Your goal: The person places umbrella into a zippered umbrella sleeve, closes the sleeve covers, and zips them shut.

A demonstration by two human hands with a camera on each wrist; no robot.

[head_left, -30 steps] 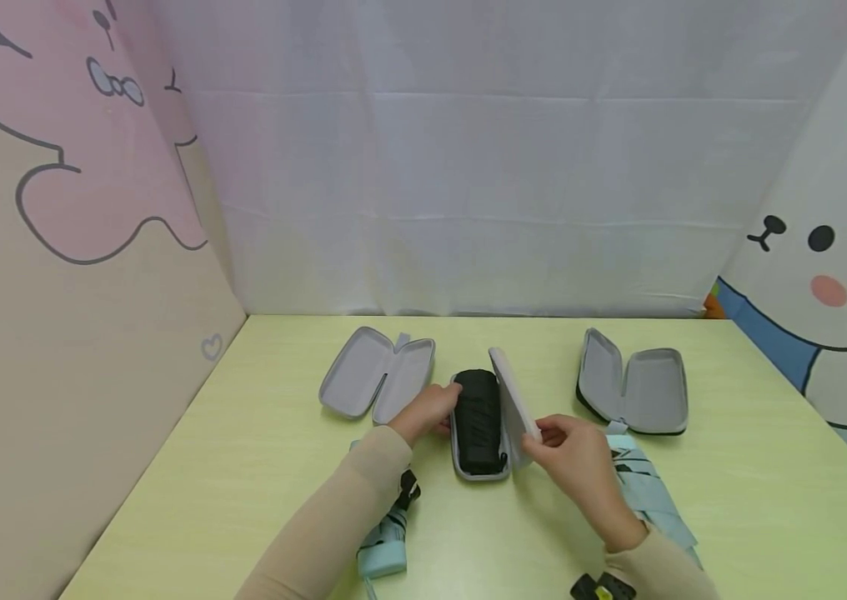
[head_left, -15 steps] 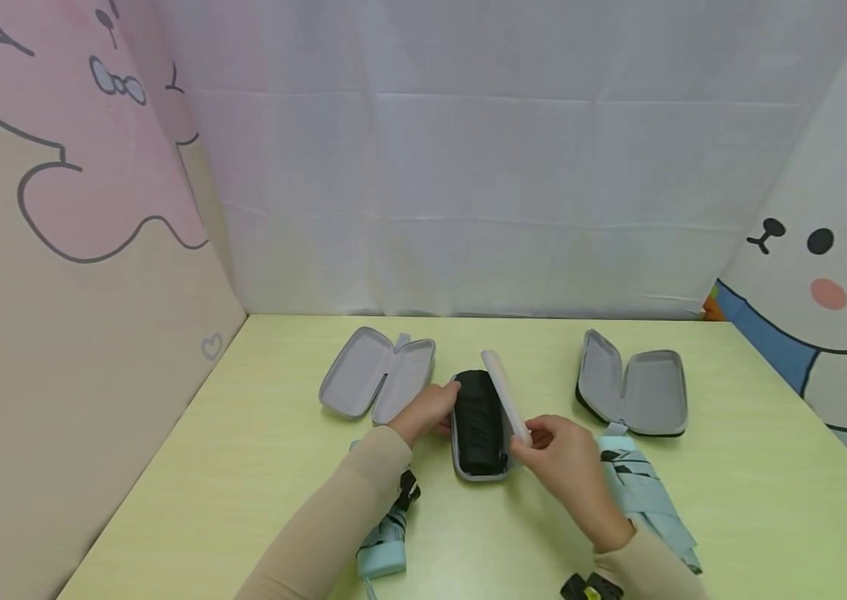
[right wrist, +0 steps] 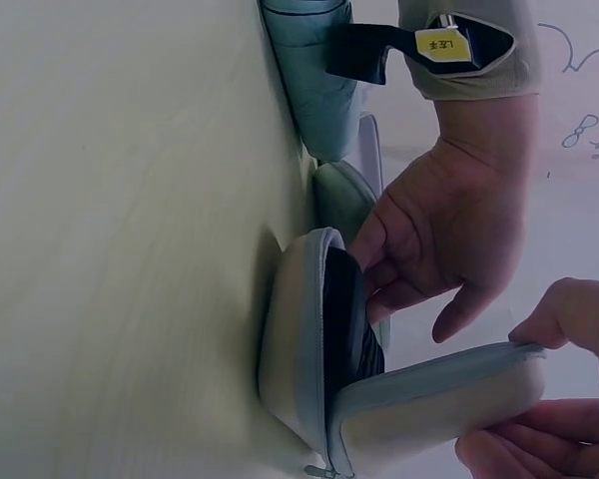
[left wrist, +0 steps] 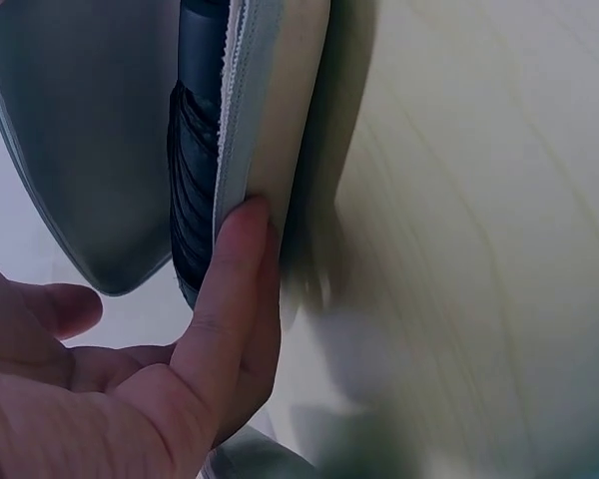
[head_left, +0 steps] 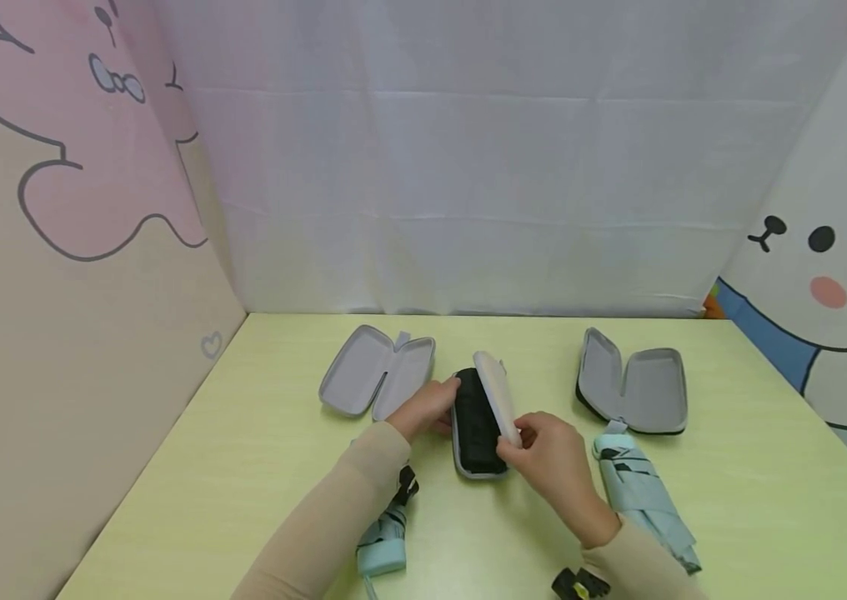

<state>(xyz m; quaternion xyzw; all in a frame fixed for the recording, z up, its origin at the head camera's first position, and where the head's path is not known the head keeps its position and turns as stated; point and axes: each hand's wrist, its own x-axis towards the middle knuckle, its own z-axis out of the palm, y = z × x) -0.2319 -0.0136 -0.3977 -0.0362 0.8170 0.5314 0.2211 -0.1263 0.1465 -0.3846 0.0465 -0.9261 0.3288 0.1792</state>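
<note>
A cream zip case (head_left: pixel 482 476) with a grey edge stands at the middle of the table, its lid (head_left: pixel 494 390) half swung over from the right. Inside lies a black folded umbrella (head_left: pixel 476 427), partly covered by the lid. My left hand (head_left: pixel 425 408) is at the case's left side; in the left wrist view its straight fingers (left wrist: pixel 225 309) press the outer wall while the thumb stays apart. The lid's free edge is pinched between thumb and fingers of my right hand (head_left: pixel 553 468), as the right wrist view shows too, with the lid (right wrist: pixel 444 399) angled over the umbrella.
Two more cases lie unzipped and spread, one at the back left (head_left: pixel 363 375) and one at the back right (head_left: pixel 656 392). A light blue folded umbrella (head_left: pixel 382 542) is beside my left forearm, partly hidden. Another light blue umbrella (head_left: pixel 644 500) lies right of my right hand.
My right hand has moved left, swinging the lid from nearly upright to leaning over the black umbrella. My left hand has stayed at the case's side.
</note>
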